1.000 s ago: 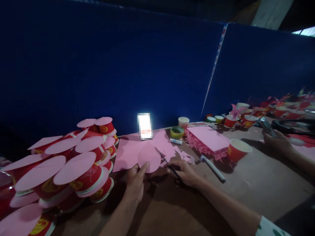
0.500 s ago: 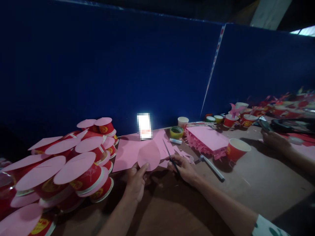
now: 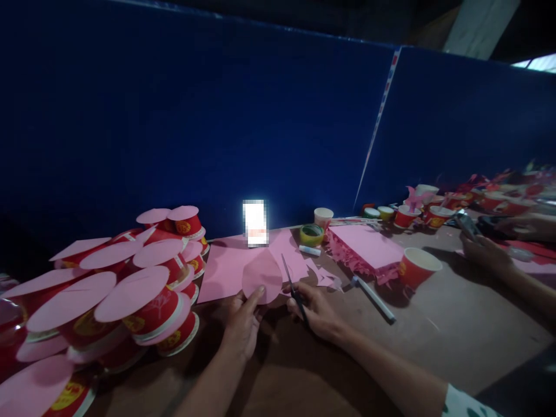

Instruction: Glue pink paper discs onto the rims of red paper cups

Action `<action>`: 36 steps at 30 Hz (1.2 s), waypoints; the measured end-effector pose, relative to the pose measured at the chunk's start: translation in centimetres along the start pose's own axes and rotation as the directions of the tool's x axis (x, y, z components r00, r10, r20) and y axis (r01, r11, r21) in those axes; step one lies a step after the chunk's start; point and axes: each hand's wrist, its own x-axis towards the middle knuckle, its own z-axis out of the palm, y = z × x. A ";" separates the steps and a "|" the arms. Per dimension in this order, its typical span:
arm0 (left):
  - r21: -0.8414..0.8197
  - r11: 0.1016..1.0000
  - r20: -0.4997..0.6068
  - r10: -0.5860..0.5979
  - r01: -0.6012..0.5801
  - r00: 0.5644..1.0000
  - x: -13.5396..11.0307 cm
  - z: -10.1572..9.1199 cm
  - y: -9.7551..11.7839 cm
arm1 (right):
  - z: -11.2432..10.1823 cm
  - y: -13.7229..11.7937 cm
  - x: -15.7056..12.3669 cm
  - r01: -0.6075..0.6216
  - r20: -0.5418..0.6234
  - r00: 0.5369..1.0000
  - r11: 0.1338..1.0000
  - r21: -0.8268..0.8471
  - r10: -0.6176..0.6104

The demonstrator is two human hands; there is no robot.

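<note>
Between thumb and fingers, my left hand (image 3: pixel 244 324) grips a round pink paper disc (image 3: pixel 262 275) by its lower edge. My right hand (image 3: pixel 315 310) is closed around the dark handles of a pair of scissors (image 3: pixel 287 277), whose blades point up and away just right of the disc. Under and behind the disc lies a flat pink paper sheet (image 3: pixel 223 266). Pink paper scraps (image 3: pixel 325 278) are scattered beyond my right hand.
Red paper cups with pink discs (image 3: pixel 132 295) are stacked on the left. To the right are a tape roll (image 3: pixel 311 234), a glue stick (image 3: pixel 310 251), a pink paper stack (image 3: pixel 367 246), a marker (image 3: pixel 376 301) and a red cup (image 3: pixel 419 269). Another person's hand (image 3: pixel 489 255) holds a phone (image 3: pixel 468 226).
My right hand has moved slightly left with the scissors, bringing the blades closer to the disc. My left hand stays almost in place. At the far right, the other person's phone has shifted.
</note>
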 end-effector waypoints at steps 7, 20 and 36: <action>0.055 0.998 0.054 -0.018 0.015 0.998 -0.1 0.1 -0.5 | 0.0 -0.2 0.1 0.017 0.038 0.999 0.999 0.031 -0.018; 0.049 0.999 0.064 -0.016 0.013 0.998 0.1 -0.1 -0.4 | -0.6 -0.4 0.4 -0.039 0.034 0.999 0.992 0.119 0.035; 0.067 0.998 0.049 -0.014 0.011 0.999 -0.2 0.2 -0.2 | -0.7 -0.4 0.5 -0.010 0.009 1.000 0.999 0.051 0.010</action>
